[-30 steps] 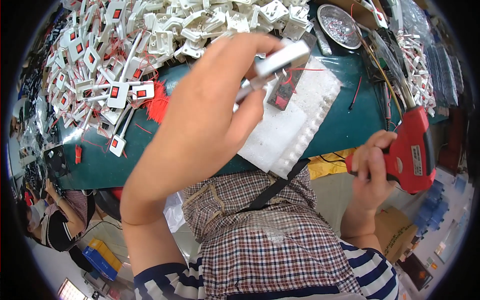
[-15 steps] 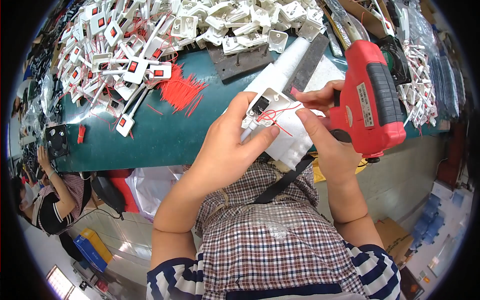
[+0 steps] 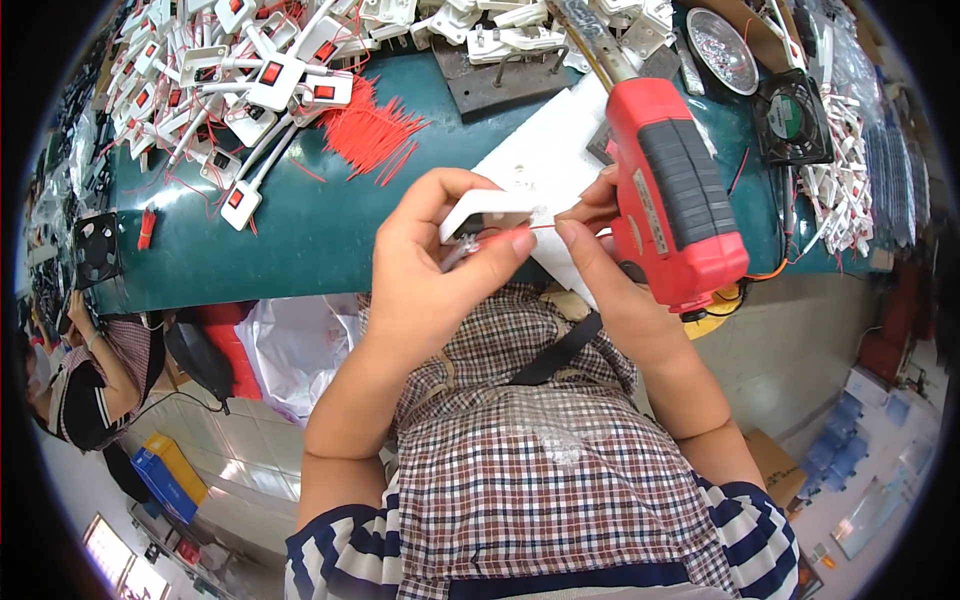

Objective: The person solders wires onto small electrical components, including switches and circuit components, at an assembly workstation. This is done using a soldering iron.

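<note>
My green table (image 3: pixel 310 225) holds a heap of white switch pieces (image 3: pixel 275 84) far left, red wires (image 3: pixel 372 132) beside it, a red bundle (image 3: pixel 147 229) nearer left, a dark metal block (image 3: pixel 500 92) at the far middle, white foam (image 3: pixel 525 150) nearer me.

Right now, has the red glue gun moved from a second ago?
Yes, to the left: the red glue gun's body was right of the round dish then; now it is left of it.

Red-and-black tool (image 3: pixel 676 195), white casing (image 3: pixel 485 203), checked apron (image 3: pixel 540 500)
</note>
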